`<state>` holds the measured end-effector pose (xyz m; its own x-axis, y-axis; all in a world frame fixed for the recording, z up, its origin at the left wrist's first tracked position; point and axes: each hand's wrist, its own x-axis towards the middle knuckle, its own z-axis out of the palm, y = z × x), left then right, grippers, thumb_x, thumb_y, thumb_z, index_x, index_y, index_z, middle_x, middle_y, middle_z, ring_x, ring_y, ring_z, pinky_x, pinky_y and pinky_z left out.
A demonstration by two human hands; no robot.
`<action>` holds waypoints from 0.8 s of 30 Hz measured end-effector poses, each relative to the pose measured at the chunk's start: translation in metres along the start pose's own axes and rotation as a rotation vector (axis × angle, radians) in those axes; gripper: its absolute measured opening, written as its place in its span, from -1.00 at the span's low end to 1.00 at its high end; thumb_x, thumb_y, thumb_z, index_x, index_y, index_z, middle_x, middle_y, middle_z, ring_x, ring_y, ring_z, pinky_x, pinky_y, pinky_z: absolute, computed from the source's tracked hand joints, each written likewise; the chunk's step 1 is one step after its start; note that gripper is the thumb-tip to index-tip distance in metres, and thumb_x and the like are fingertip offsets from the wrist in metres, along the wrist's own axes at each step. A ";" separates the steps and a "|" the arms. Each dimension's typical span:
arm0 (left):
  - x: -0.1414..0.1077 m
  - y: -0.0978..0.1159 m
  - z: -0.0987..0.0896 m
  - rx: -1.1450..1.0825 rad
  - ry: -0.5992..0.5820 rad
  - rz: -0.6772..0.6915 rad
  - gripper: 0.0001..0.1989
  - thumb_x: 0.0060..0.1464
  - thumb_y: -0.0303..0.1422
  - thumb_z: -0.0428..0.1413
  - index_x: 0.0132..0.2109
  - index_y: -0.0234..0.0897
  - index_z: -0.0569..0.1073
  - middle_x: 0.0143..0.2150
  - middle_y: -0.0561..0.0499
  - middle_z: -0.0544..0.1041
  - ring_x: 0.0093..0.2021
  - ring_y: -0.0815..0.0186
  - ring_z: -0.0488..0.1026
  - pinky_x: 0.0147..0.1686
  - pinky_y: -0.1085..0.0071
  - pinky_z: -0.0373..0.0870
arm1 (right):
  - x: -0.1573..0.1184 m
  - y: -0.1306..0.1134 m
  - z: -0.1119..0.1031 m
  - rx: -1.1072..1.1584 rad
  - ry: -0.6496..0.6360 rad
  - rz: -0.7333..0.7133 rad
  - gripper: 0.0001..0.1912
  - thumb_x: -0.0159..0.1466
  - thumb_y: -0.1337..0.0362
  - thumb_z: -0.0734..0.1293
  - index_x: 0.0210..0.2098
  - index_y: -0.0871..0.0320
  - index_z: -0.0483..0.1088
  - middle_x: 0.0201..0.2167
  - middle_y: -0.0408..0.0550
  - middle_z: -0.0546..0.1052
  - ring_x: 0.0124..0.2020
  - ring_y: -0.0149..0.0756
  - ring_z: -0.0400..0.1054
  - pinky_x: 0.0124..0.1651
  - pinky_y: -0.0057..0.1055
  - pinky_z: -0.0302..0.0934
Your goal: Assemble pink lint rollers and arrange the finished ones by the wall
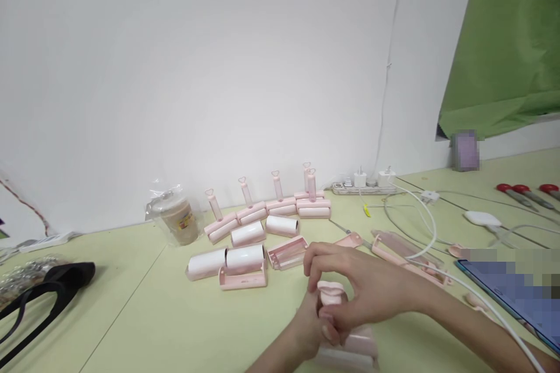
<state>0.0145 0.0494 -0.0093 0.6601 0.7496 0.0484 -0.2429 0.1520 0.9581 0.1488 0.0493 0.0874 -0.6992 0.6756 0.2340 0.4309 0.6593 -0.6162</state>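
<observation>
Low in the middle, my left hand (307, 322) is closed around a small pale pink plastic part (331, 293) with a rounded, wavy top. My right hand (371, 284) arches over it, thumb and fingers bent around the same part; the fingers hide much of it. Below my hands lies a pink and white roller-shaped piece (350, 355), partly covered by them. Just beyond, on the table, are a clear-and-pink open casing (287, 253), a pink curved shell (243, 280) and white rolls (245, 257).
Along the wall stand several pink roller units (280, 206) with heart-topped handles. A bagged cup (179, 218) is left of them. A power strip (365, 188) and white cables (431, 215) lie right, near a tablet (511, 297) and red-handled tools (518, 193). A black strap (65, 280) lies far left.
</observation>
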 end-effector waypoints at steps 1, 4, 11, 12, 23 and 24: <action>0.000 0.003 0.000 -0.010 -0.015 0.017 -0.35 -0.58 0.27 0.08 -0.60 -0.25 0.19 -0.76 0.18 0.12 -0.72 0.50 0.05 -0.67 0.48 -0.03 | -0.002 -0.002 -0.002 -0.025 -0.001 -0.006 -0.73 -0.08 0.36 0.40 -0.39 0.12 0.28 -0.32 -0.14 0.33 -0.28 -0.30 0.23 -0.29 -0.43 0.17; 0.001 0.017 0.003 -0.056 -0.082 0.036 -0.31 -0.29 0.32 -0.22 -0.59 -0.28 0.27 -0.73 0.10 0.21 -0.67 0.39 0.20 -0.59 0.42 0.16 | -0.008 -0.004 -0.002 -0.097 0.059 -0.023 -0.81 0.02 0.31 0.37 -0.39 0.12 0.28 -0.34 -0.12 0.34 -0.28 -0.28 0.21 -0.30 -0.41 0.16; 0.003 0.074 -0.006 -0.014 0.302 0.505 -0.60 0.00 -0.05 -0.14 -0.30 -0.31 0.35 -0.28 -0.08 0.41 -0.12 0.16 0.31 -0.05 0.25 0.16 | -0.020 0.013 -0.021 -0.037 0.344 0.086 -0.76 0.25 0.10 0.17 -0.28 0.14 0.30 -0.33 -0.06 0.38 -0.36 -0.32 0.27 -0.35 -0.39 0.19; 0.000 0.081 -0.012 0.028 0.423 0.570 -0.61 0.00 -0.06 -0.13 -0.31 -0.30 0.35 -0.28 -0.07 0.41 -0.13 0.16 0.32 -0.05 0.24 0.16 | -0.020 0.018 -0.032 -0.027 0.439 0.147 -0.72 0.24 0.07 0.16 -0.28 0.15 0.31 -0.34 -0.06 0.39 -0.38 -0.32 0.28 -0.38 -0.40 0.20; -0.065 0.022 -0.101 1.280 1.010 0.398 -0.76 -0.06 -0.25 0.01 -0.20 -0.22 0.31 -0.17 -0.08 0.32 -0.04 0.06 0.24 -0.06 0.09 0.16 | 0.032 0.125 -0.113 -0.391 0.969 0.560 -0.77 0.17 0.16 0.29 -0.37 0.24 0.30 -0.42 -0.12 0.38 -0.41 -0.36 0.28 -0.33 -0.37 0.18; -0.067 0.014 -0.108 1.328 1.053 0.352 -0.72 -0.06 -0.26 0.02 -0.16 -0.22 0.32 -0.13 -0.10 0.29 -0.03 0.05 0.23 -0.06 0.07 0.16 | 0.037 0.135 -0.110 -0.400 0.940 0.582 -0.78 0.19 0.17 0.28 -0.35 0.24 0.31 -0.41 -0.13 0.38 -0.41 -0.38 0.29 -0.33 -0.36 0.20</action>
<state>-0.1095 0.0711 -0.0296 -0.1334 0.7751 0.6176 0.7995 -0.2841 0.5293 0.2442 0.1994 0.0953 0.2862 0.7769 0.5609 0.8117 0.1145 -0.5727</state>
